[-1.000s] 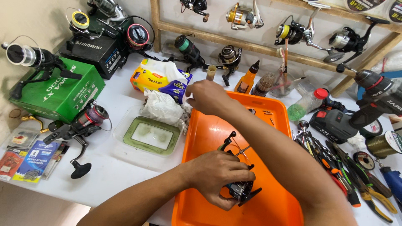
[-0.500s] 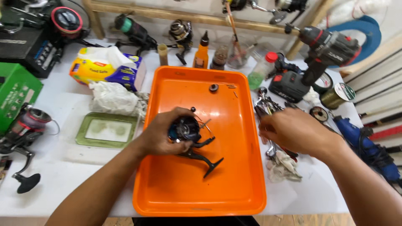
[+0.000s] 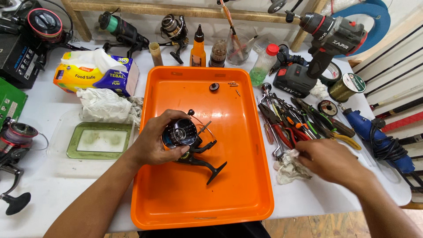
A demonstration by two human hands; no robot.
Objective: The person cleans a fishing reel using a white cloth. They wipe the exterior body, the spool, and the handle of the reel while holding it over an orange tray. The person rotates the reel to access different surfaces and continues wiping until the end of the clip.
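My left hand [image 3: 155, 142] grips a black spinning fishing reel [image 3: 190, 145] over the orange tray [image 3: 240, 194], its spool facing up and its foot pointing toward the tray's lower right. My right hand [image 3: 328, 159] rests on the white table to the right of the tray, fingertips touching a crumpled dirty white rag [image 3: 288, 166], next to a pile of pliers and screwdrivers [image 3: 295, 123]. A small black knob [image 3: 214, 87] and tiny screws [image 3: 233, 84] lie at the tray's far end.
A tissue pack [image 3: 94, 72] and crumpled tissues [image 3: 103, 105] lie left of the tray, by a clear lid over a green dish [image 3: 99, 140]. Oil bottles [image 3: 198, 48], a cordless drill [image 3: 326, 39], line spools [image 3: 348, 86], a blue tool [image 3: 374, 132] and other reels [image 3: 13, 141] crowd the table.
My right hand moved from the tool pile down to the rag. My left hand turned the reel slightly and kept it over the tray's middle.
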